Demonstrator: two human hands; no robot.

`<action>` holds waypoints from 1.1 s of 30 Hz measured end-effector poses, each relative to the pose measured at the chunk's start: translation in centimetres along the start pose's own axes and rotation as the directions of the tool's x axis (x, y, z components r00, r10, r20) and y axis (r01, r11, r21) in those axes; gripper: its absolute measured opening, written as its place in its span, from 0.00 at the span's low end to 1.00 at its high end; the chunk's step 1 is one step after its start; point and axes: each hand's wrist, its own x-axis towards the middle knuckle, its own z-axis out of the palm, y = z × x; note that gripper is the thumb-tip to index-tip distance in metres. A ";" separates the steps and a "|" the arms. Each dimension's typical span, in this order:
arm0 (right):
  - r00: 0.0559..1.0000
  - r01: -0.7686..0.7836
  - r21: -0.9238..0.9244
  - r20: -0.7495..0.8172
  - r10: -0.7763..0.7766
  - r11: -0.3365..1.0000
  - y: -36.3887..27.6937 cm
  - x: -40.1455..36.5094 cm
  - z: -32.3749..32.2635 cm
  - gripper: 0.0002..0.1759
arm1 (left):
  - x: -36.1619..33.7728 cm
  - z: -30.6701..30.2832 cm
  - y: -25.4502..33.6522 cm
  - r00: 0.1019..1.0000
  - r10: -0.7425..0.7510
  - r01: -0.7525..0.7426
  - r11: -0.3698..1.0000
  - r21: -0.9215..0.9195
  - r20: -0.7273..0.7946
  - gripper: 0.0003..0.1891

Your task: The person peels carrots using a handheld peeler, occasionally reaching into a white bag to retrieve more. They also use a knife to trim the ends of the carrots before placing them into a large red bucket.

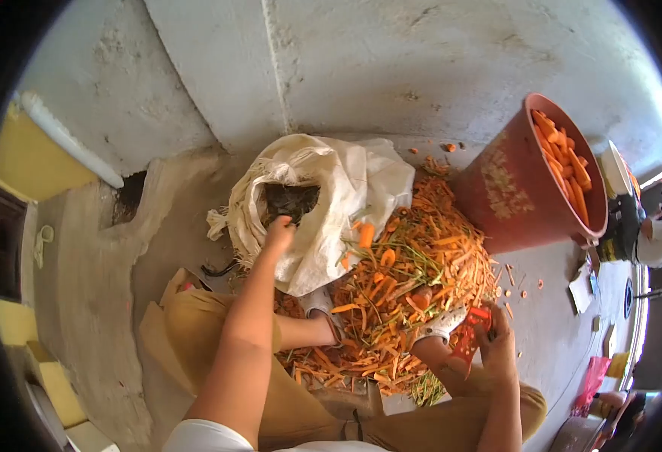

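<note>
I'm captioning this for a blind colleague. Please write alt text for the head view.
A seated person's left hand is at the mouth of a white sack, and the right hand holds a red object. Carrot peelings surround the feet; a red bucket of carrots is on the right.

White woven sack [342, 184]: crumpled, mouth open, dark inside, just beyond left hand [280, 232]. Red object [468, 335]: type unclear, tilted, in right hand [499, 350], partly covered by fingers.
</note>
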 end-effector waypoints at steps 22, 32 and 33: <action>0.840 -0.368 -0.020 0.422 0.342 0.930 2.0 9.4 8.0 0.24 | 17.8 -0.6 -1.3 0.931 -0.066 -0.293 0.449 0.844 0.358 0.15; 0.757 -0.478 -0.091 0.461 0.463 0.874 3.2 12.1 11.0 0.22 | 20.3 3.8 -8.8 0.964 0.122 -0.262 0.267 0.927 0.237 0.18; 0.774 -0.447 -0.093 0.458 0.437 0.890 3.7 12.1 10.9 0.22 | 20.7 4.2 -9.2 0.967 0.109 -0.254 0.295 0.921 0.232 0.19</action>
